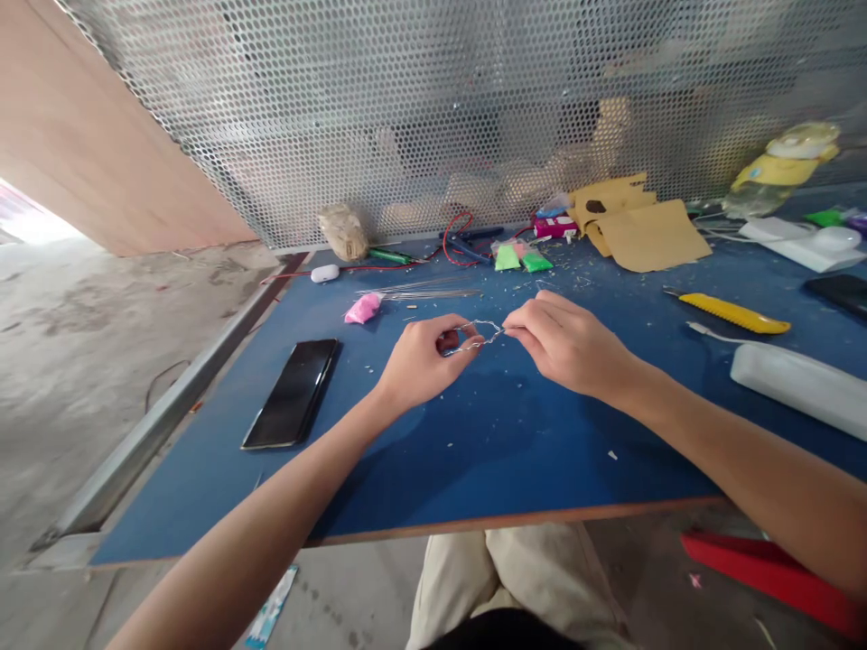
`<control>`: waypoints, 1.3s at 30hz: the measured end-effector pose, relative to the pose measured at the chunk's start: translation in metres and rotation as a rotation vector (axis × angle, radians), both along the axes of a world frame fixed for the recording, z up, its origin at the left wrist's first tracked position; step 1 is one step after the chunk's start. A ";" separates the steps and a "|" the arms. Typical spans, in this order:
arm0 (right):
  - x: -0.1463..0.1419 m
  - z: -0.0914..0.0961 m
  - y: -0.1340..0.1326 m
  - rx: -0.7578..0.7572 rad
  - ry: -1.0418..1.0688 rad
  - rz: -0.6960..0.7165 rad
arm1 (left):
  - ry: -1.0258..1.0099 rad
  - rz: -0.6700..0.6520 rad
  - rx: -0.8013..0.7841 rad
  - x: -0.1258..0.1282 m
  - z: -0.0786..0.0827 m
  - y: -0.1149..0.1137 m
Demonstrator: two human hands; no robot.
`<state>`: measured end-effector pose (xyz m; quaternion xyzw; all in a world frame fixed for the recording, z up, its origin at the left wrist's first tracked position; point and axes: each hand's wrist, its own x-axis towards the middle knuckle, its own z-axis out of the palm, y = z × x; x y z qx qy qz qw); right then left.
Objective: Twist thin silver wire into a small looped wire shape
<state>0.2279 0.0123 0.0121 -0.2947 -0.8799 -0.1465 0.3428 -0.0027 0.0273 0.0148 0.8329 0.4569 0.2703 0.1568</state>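
Silver wire [474, 336], bent into a wavy piece, is pinched at its ends by the left hand [421, 359] and the right hand [567, 343], just above the blue table [488, 433]. Straight wires [424, 291] and a pink bag [363, 309] lie just beyond. A phone [293, 394] lies to the left, a yellow cutter [735, 313] to the right.

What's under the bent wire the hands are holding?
Under the bent wire, held between left hand and right hand, is bare blue table with tiny scraps. The hands cover the wire's ends.
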 end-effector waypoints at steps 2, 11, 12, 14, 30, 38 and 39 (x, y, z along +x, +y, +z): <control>0.004 0.001 0.002 0.020 0.013 0.025 | 0.036 -0.049 -0.001 -0.001 0.000 0.002; 0.007 -0.001 0.001 -0.100 0.166 0.070 | -0.035 -0.371 0.092 -0.003 -0.012 0.008; 0.007 -0.001 0.001 -0.116 0.196 0.052 | -0.051 -0.401 0.091 -0.004 -0.013 0.009; 0.005 -0.001 -0.001 -0.163 0.245 0.023 | -0.073 -0.447 0.082 -0.007 -0.014 0.010; -0.002 -0.003 0.000 -0.571 0.428 0.128 | -0.160 -0.412 -0.063 -0.006 -0.016 0.004; 0.002 0.003 0.005 -0.790 0.375 0.148 | -0.148 -0.451 -0.090 -0.008 -0.020 0.008; 0.003 0.003 0.005 -0.834 0.385 0.155 | -0.161 -0.462 -0.124 -0.008 -0.020 0.008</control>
